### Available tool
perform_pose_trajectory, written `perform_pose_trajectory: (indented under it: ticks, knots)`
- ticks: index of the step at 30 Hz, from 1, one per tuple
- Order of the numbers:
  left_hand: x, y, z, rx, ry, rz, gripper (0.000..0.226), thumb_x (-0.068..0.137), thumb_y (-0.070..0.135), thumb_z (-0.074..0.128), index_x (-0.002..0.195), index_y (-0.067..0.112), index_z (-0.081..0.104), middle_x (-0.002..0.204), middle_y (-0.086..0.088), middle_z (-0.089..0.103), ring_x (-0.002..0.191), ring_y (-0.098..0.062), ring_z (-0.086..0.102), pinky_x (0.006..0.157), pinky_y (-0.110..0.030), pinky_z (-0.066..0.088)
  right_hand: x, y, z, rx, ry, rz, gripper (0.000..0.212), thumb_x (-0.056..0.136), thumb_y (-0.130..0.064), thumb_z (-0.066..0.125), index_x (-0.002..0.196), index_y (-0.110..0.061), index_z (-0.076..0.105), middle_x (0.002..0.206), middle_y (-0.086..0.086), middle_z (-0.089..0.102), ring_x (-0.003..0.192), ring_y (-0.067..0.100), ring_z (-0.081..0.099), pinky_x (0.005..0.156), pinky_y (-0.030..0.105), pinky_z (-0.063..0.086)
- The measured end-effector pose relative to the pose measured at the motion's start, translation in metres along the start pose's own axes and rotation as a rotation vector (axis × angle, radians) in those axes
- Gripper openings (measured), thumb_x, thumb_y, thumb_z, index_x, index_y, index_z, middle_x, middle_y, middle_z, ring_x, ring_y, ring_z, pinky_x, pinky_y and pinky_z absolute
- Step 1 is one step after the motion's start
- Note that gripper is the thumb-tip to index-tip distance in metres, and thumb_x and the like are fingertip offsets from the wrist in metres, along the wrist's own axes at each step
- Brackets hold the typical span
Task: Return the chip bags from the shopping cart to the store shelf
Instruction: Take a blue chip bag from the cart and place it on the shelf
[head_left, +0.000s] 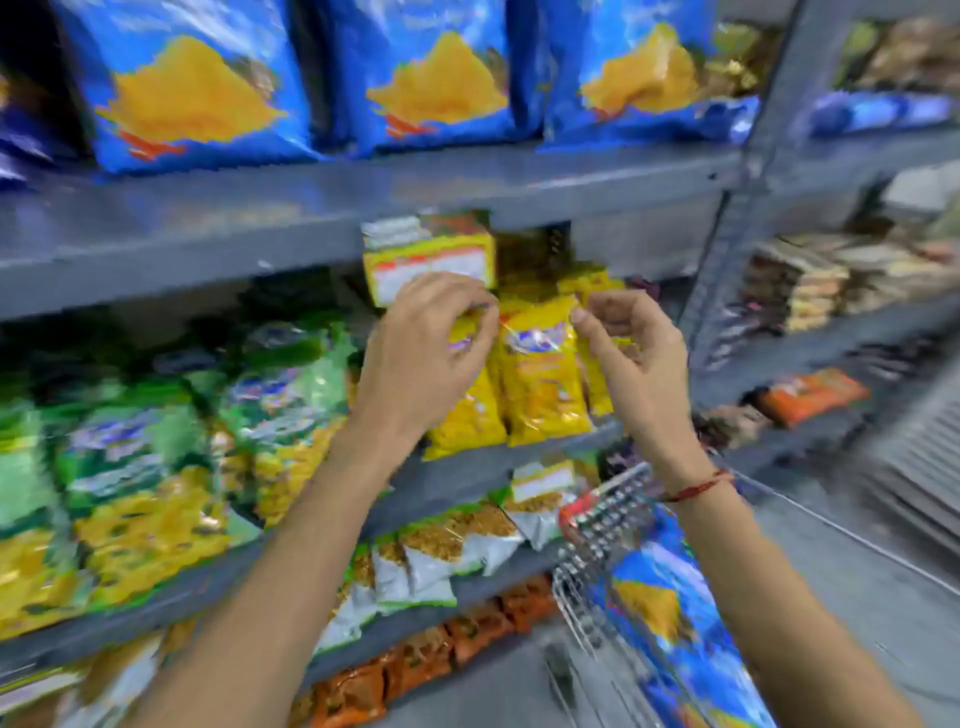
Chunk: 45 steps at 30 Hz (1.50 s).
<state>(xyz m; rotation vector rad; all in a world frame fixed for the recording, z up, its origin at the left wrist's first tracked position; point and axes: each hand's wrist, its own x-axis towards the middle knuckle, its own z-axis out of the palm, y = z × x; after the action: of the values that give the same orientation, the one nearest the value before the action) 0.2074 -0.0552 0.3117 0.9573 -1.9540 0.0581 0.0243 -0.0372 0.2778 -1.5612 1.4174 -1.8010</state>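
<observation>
Both hands are raised in front of the middle grey shelf (467, 470), where several yellow chip bags (543, 384) stand upright. My left hand (423, 358) curls its fingers over the top edge of the leftmost yellow bag (467, 415) and pinches it. My right hand (631, 358) hovers just right of the bags, its fingers loosely curled and apart, with the thumb tip near a bag's top corner. At lower right, under my right forearm, a large blue chip bag (649, 603) lies in the wire shopping cart (597, 519). The picture is blurred.
Large blue bags (436, 78) fill the top shelf. Green and yellow bags (130, 467) stand left of the yellow ones. White and orange packets (431, 561) fill the lower shelves. A second shelf unit (810, 291) with flat packs stands at right, beside grey floor.
</observation>
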Motion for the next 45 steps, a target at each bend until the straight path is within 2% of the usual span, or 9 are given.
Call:
perform_pose_trajectory:
  ticks: [8, 11, 15, 21, 25, 29, 36, 39, 45]
  knots:
    - [-0.06, 0.041, 0.199, -0.246, -0.548, -0.058, 0.015, 0.084, 0.016, 0.059, 0.088, 0.006, 0.07, 0.098, -0.011, 0.071, 0.096, -0.029, 0.063, 0.087, -0.031, 0.043, -0.067, 0.17, -0.126, -0.275, 0.111, 0.494, 0.012, 0.085, -0.02, 0.068, 0.092, -0.014, 0.06, 0.077, -0.003, 0.063, 0.063, -0.009, 0.057, 0.059, 0.004, 0.041]
    - [-0.092, 0.041, 0.264, -0.248, -0.785, -0.123, 0.019, 0.086, 0.019, 0.058, 0.098, 0.007, 0.066, 0.106, -0.012, 0.068, 0.101, -0.03, 0.06, 0.087, -0.043, 0.048, -0.103, 0.231, -0.157, -0.279, 0.135, 0.754, 0.026, 0.087, -0.017, 0.066, 0.104, 0.001, 0.06, 0.091, 0.014, 0.065, 0.08, 0.018, 0.06, 0.074, 0.028, 0.05]
    - [-0.14, 0.038, 0.336, -0.236, -1.063, -0.296, 0.041, 0.086, 0.022, 0.061, 0.123, 0.005, 0.053, 0.125, -0.021, 0.058, 0.115, -0.034, 0.052, 0.091, -0.031, 0.034, -0.154, 0.294, -0.174, -0.239, 0.188, 1.101, 0.044, 0.085, -0.024, 0.069, 0.115, 0.004, 0.054, 0.096, 0.015, 0.056, 0.088, 0.022, 0.053, 0.085, 0.042, 0.046]
    - [-0.193, 0.012, 0.427, -0.204, -1.357, -0.549, 0.054, 0.086, 0.029, 0.062, 0.13, 0.005, 0.043, 0.131, -0.02, 0.055, 0.116, -0.033, 0.053, 0.083, -0.031, 0.039, -0.197, 0.367, -0.171, 0.018, 0.411, 1.28, 0.024, 0.084, -0.007, 0.069, 0.09, -0.02, 0.05, 0.085, -0.003, 0.058, 0.072, 0.003, 0.055, 0.051, 0.004, 0.044]
    - [-0.215, -0.01, 0.488, -0.197, -1.379, -0.8, 0.056, 0.087, 0.04, 0.057, 0.127, 0.003, 0.045, 0.129, -0.021, 0.055, 0.117, -0.034, 0.052, 0.093, -0.034, 0.041, -0.199, 0.416, -0.166, 0.114, 0.496, 1.292, 0.049, 0.086, -0.014, 0.068, 0.127, 0.002, 0.049, 0.115, 0.008, 0.059, 0.103, 0.019, 0.056, 0.076, 0.018, 0.055]
    - [-0.234, -0.022, 0.533, -0.206, -1.354, -0.979, 0.067, 0.088, 0.043, 0.053, 0.138, 0.003, 0.033, 0.143, -0.024, 0.041, 0.13, -0.035, 0.041, 0.108, -0.042, 0.033, -0.197, 0.457, -0.16, 0.26, 0.571, 1.329, 0.057, 0.081, -0.012, 0.073, 0.13, 0.0, 0.047, 0.13, 0.015, 0.059, 0.117, 0.029, 0.059, 0.083, 0.031, 0.053]
    - [-0.252, -0.031, 0.546, -0.462, -1.431, -1.238, 0.086, 0.072, 0.07, 0.046, 0.138, 0.016, 0.036, 0.139, -0.001, 0.045, 0.125, -0.028, 0.046, 0.108, -0.042, 0.033, -0.204, 0.478, -0.165, 0.282, 0.553, 1.383, 0.05, 0.072, -0.03, 0.081, 0.108, -0.024, 0.048, 0.095, -0.018, 0.058, 0.079, -0.002, 0.058, 0.078, 0.02, 0.047]
    - [-0.246, -0.03, 0.532, -0.619, -1.492, -1.243, 0.067, 0.076, 0.066, 0.047, 0.125, 0.021, 0.054, 0.129, -0.009, 0.06, 0.112, -0.029, 0.059, 0.103, -0.048, 0.041, -0.203, 0.465, -0.169, 0.292, 0.549, 1.335, 0.03, 0.073, -0.023, 0.081, 0.085, -0.029, 0.054, 0.085, -0.017, 0.062, 0.061, -0.01, 0.064, 0.055, 0.007, 0.051]
    - [-0.21, -0.019, 0.483, -0.567, -1.348, -1.158, 0.086, 0.052, 0.07, 0.071, 0.119, 0.021, 0.049, 0.107, 0.002, 0.068, 0.091, -0.02, 0.067, 0.083, -0.036, 0.054, -0.183, 0.412, -0.186, 0.319, 0.529, 1.213, 0.043, 0.071, -0.023, 0.082, 0.102, -0.019, 0.052, 0.097, -0.005, 0.065, 0.074, -0.003, 0.07, 0.062, 0.013, 0.054]
